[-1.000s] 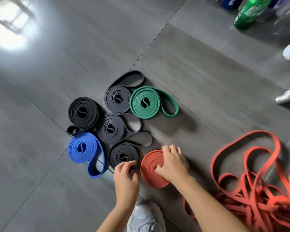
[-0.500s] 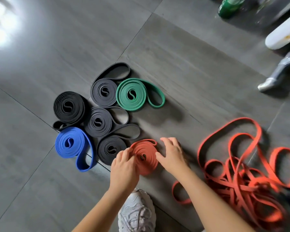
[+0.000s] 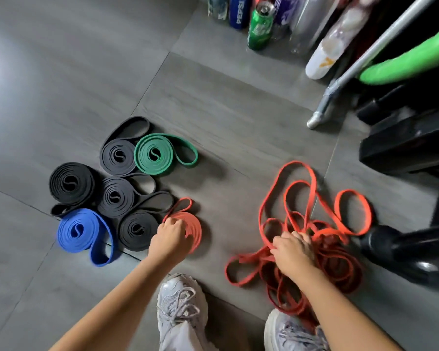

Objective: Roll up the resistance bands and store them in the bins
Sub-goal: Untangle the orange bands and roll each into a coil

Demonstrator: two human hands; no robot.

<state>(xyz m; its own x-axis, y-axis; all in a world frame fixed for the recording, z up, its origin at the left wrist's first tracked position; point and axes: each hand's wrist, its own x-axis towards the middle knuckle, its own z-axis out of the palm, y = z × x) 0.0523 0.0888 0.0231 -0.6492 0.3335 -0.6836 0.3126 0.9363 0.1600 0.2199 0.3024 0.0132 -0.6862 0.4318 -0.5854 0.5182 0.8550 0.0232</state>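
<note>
Reaching right hand (image 3: 293, 252): half a second ago it was at the orange coil (image 3: 194, 228) with the other hand. Now it is well to the right of that coil, fingers closed round a few strands of the orange tangle (image 3: 325, 236).
Left hand (image 3: 171, 236): it stays on the orange coil, fingers bent down over the coil's near-left part and holding it flat on the floor (image 3: 213, 110) (the fingertips themselves are hidden).
Orange coil: wound flat, with a small loose loop poking out on its far side. With the right hand gone from it, the winding looks finished.
Orange tangle: a loose, unrolled heap well apart to the right of the orange coil, so it is probably the next band's source.
Other coils: four black coils (image 3: 137, 229) lie to the left of the orange coil, the nearest just beside it. The blue coil (image 3: 79, 230) is farther left and the green coil (image 3: 153, 154) is beyond it, up and to the left.
Meaning for the task: one more band looks rolled. The grip on the tangle suggests the next step is freeing a single band, which may snag on its neighbours.
Bins: none in view, so storing appears not yet begun.
</note>
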